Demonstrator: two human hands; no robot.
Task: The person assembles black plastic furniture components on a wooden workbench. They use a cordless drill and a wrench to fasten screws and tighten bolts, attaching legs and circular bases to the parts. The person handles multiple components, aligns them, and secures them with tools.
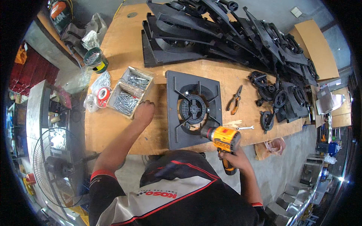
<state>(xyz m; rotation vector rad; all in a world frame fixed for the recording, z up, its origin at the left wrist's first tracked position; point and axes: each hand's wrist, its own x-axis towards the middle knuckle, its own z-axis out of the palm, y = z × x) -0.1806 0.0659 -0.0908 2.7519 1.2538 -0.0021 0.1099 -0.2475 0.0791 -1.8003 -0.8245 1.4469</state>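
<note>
In front of me on the wooden table lies a black square gas stove plate (174,130) with a round burner (195,117) in its central opening. My right hand (238,158) grips a yellow and black cordless drill (225,138) by its handle, and the drill's nose points left over the plate's near right corner. My left hand (144,112) is closed beside a two-compartment box (147,89) of screws. Its fingers curl in, and whatever they hold, if anything, is hidden. Loose silver screws (125,103) fill the box's near compartment, with more in the far one.
Pliers (234,101) and a wrench (245,128) lie right of the plate. Black stove plates (177,52) are piled at the back, and several burners (279,98) sit at the right. Red tape (103,94) and a dark green tub (98,64) stand at the left.
</note>
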